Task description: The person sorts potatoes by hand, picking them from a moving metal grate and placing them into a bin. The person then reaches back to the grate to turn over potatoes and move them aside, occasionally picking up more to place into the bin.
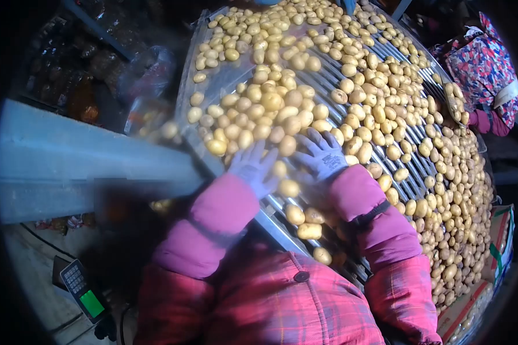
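Note:
Many potatoes (259,112) are heaped on a metal sorting table with slatted rollers (417,138). My left hand (253,168), in a pale purple glove, lies against the near side of the heap with its fingers spread. To its right, my right hand (323,156), gloved alike, also has its fingers apart and touches potatoes at the heap's edge. Neither hand grips a potato. Between my wrists and nearer to my body, a few loose potatoes (294,214) rest on the slats.
A blue metal beam (92,164) stands at left. Below it is a scale display (83,290) with a green screen. Another person's floral sleeve (483,69) is at the right, beside a scoop-like tray of potatoes (456,104). A cardboard box (472,307) stands at lower right.

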Motion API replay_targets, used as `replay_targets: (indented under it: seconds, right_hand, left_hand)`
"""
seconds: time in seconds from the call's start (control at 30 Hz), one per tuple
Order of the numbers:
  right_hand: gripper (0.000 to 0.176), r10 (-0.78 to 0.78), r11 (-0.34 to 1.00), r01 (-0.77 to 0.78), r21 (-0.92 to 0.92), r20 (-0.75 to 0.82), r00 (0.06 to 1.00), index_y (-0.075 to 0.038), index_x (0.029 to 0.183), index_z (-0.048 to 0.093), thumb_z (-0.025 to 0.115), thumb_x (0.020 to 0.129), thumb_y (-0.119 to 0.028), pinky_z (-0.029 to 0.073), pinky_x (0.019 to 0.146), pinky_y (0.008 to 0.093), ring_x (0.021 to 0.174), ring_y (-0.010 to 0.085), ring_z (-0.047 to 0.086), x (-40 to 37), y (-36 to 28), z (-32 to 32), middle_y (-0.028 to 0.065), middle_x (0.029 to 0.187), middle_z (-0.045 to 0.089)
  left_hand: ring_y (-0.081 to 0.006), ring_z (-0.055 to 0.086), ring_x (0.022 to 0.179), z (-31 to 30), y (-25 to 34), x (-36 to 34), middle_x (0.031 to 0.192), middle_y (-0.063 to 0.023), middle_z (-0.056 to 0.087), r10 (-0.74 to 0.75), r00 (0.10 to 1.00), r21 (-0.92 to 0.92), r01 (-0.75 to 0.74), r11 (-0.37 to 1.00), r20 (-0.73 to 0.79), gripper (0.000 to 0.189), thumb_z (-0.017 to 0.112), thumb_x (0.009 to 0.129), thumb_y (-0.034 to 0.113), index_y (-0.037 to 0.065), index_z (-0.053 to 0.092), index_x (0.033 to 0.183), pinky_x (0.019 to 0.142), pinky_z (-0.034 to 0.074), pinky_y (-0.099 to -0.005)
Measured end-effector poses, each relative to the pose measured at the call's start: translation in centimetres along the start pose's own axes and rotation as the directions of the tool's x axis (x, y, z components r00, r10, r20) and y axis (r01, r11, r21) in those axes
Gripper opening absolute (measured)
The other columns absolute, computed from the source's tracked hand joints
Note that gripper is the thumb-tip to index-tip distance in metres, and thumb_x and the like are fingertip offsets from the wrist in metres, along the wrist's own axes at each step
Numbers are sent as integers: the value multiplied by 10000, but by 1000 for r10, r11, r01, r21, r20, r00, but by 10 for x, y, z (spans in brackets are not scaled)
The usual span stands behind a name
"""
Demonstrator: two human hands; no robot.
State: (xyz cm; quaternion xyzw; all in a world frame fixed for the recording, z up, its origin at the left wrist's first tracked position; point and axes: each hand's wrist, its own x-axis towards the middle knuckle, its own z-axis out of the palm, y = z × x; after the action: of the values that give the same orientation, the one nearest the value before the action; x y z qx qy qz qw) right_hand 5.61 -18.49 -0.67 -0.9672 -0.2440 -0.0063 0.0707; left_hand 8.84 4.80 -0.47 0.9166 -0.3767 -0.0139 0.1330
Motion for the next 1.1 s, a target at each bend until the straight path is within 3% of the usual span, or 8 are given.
replay_targets:
  seconds: [0.1, 0.27, 0.63, 0.7, 0.9, 0.93, 1.07, 1.1]
  right_hand:
    - [495, -3, 999, 4, 46, -21, 1000, -204, 1124, 597, 631, 725, -495, 227, 1051, 544, 1303, 327, 301, 22, 14, 9, 94, 1367, 396]
    - [449, 24, 999, -28, -40, -98, 995, -234, 1105, 587, 653, 716, -448, 254, 1038, 529, 1283, 317, 328, 43, 43, 8, 66, 1365, 401]
    - [598, 313, 948, -317, 35, -295, 903, -120, 1311, 465, 570, 792, -397, 323, 1002, 465, 1207, 360, 419, -28, 107, -22, 152, 1307, 464]
    - [588, 481, 877, -469, 106, -232, 845, -103, 1296, 484, 596, 786, -374, 330, 999, 461, 1221, 366, 411, -67, 100, -26, 172, 1329, 452]
    - [680, 526, 847, -508, 156, -106, 844, -94, 1336, 450, 613, 773, -440, 267, 1046, 555, 1264, 508, 286, -100, 64, -12, 206, 1391, 365]
    - [693, 518, 849, -495, 184, -112, 848, -98, 1338, 447, 614, 770, -456, 270, 1044, 556, 1266, 508, 282, -97, 65, -7, 207, 1391, 365]
    - [722, 501, 853, -473, 220, -93, 861, -138, 1353, 430, 590, 761, -518, 269, 1041, 572, 1254, 518, 282, -66, 70, -1, 207, 1405, 340]
    - [714, 513, 844, -489, 219, -72, 855, -154, 1352, 431, 586, 757, -518, 271, 1038, 579, 1246, 522, 286, -57, 72, 0, 205, 1410, 330]
  left_hand:
    - [-339, 574, 1001, -23, 2, 31, 1170, -206, 547, -172, 951, -123, 209, 970, 257, 486, 575, 813, 351, 81, 537, 1216, 855, 450, -440]
    - [-337, 599, 870, -18, -29, 103, 1017, -185, 586, -187, 943, -151, 150, 977, -274, 382, 574, 821, 293, 70, 571, 1131, 775, 472, -450]
    - [-325, 528, 965, -27, -40, 137, 1115, -152, 518, -66, 995, 371, 33, 928, 77, 388, 601, 787, 290, 89, 557, 1117, 803, 446, -435]
    - [-211, 567, 925, -38, -45, 125, 1096, -43, 539, -446, 860, -866, 402, 298, 246, 360, 505, 904, 341, 117, 527, 1186, 771, 472, -361]
    - [-183, 556, 982, -30, -41, 74, 1072, -110, 580, -436, 872, -967, 255, 15, 224, 383, 511, 906, 256, 11, 479, 1199, 842, 490, -331]
    - [-210, 560, 1011, -32, -41, 72, 1157, -127, 529, -219, 975, -797, 104, 595, -36, 392, 496, 910, 293, 22, 484, 1194, 841, 495, -363]
    - [-277, 578, 1010, -50, -12, 114, 1165, -156, 519, -497, 709, -744, 646, 173, 500, 394, 526, 881, 294, 50, 493, 1188, 838, 495, -399]
    - [-273, 591, 960, -11, -27, 120, 1111, -155, 560, -298, 954, -487, 280, 827, 43, 383, 555, 860, 240, 40, 515, 1185, 832, 492, -371]
